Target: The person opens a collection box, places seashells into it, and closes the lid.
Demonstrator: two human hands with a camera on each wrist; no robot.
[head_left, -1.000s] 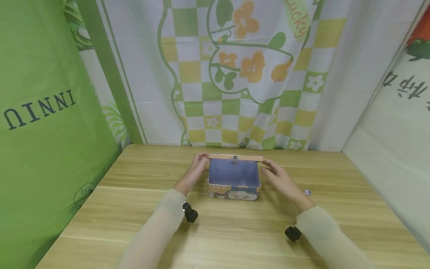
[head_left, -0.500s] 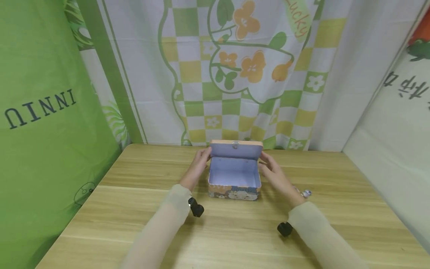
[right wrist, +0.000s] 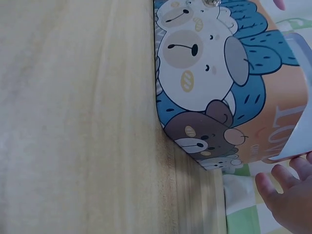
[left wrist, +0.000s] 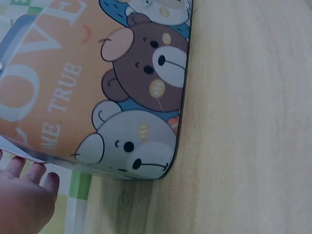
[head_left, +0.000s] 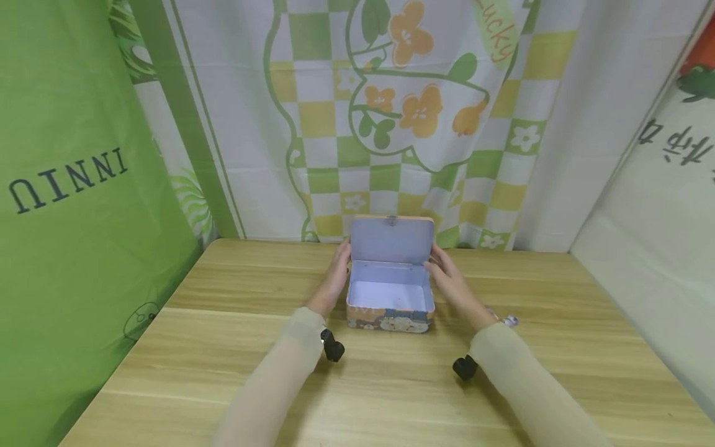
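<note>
A small tin box [head_left: 365, 320] with printed cartoon bears stands in the middle of the wooden table. Its hinged lid [head_left: 392, 241] is raised nearly upright, showing the plain pale inside; a metal clasp sits at the lid's top edge. My left hand [head_left: 334, 279] is at the left side of the lid, fingers extended along its edge. On the opposite side my right hand [head_left: 455, 287] has its fingertips at the lid's right edge. The left wrist view shows the left fingertips [left wrist: 36, 171] touching the lid's edge. Part of the fingers is hidden behind the lid.
A small white and purple item [head_left: 510, 321] lies on the table [head_left: 391, 397], just right of my right wrist. A patterned curtain [head_left: 385, 180] hangs behind the table's far edge. Green cloth [head_left: 84, 248] is on the left, white cloth [head_left: 642, 248] on the right.
The lid has swung up and back, from leaning over the box to nearly upright. Both hands have moved forward along with it. The box's body has stayed in place.
</note>
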